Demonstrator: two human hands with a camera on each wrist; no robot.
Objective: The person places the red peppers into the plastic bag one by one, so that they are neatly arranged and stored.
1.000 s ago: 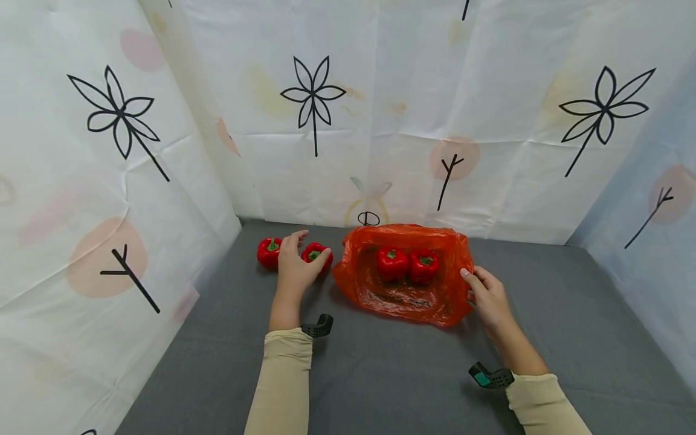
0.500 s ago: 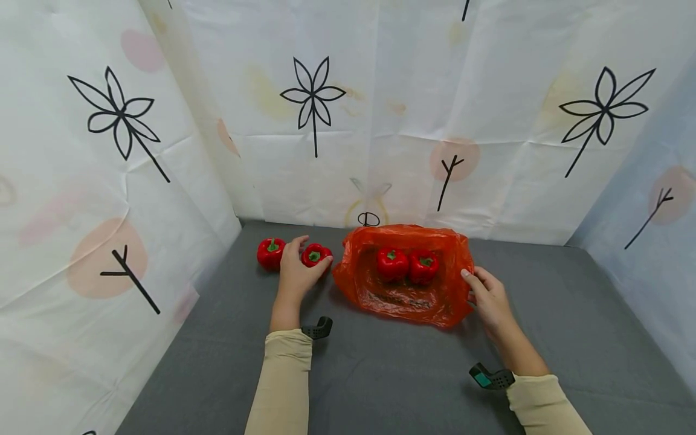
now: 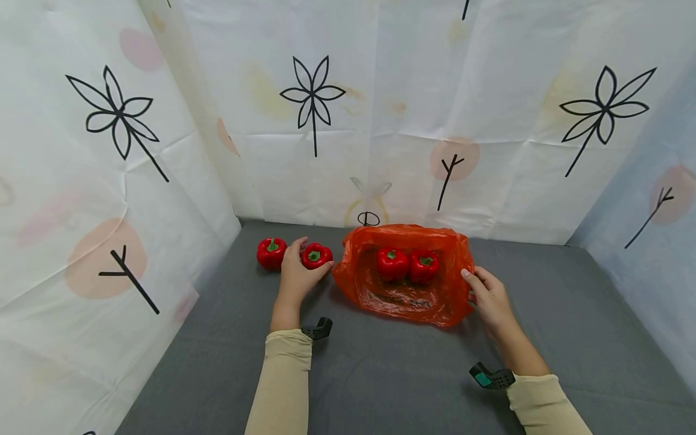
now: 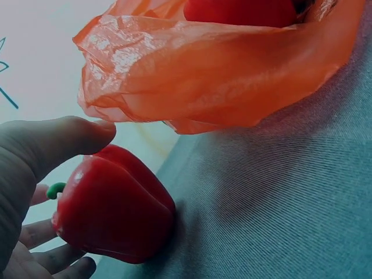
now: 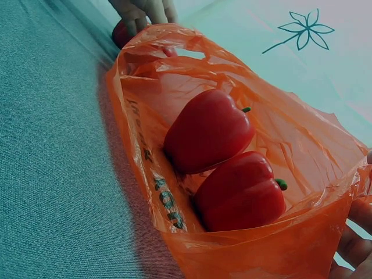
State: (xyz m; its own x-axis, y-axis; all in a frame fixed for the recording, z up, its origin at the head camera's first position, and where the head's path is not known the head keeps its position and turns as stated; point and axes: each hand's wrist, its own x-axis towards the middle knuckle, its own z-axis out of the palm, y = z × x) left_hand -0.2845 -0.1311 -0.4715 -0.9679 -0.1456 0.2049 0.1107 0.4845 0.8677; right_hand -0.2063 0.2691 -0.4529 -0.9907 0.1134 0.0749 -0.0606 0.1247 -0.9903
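Note:
My left hand [image 3: 298, 275] is round a red bell pepper [image 3: 316, 256], thumb on one side and fingers on the other. In the left wrist view that bell pepper [image 4: 116, 206] rests on the cloth with its green stem towards my palm, and the thumb [image 4: 87, 136] lies along its upper edge. My right hand [image 3: 489, 296] pinches the right rim of an orange plastic bag [image 3: 402, 305], holding its mouth wide. Inside the bag sit two red bell peppers, one on the left [image 3: 392, 264] and one on the right [image 3: 423, 266].
Another red bell pepper [image 3: 270, 254] stands on the table just left of my left hand. A grey cloth [image 3: 380, 380] covers the table. White printed sheets [image 3: 380, 121] hang behind and at both sides. Dark printed lettering [image 5: 167, 203] shows inside the bag.
My left hand has lowered slightly, its thumb sliding down along the near side of the bell pepper. The right hand and the bag have stayed where they were.

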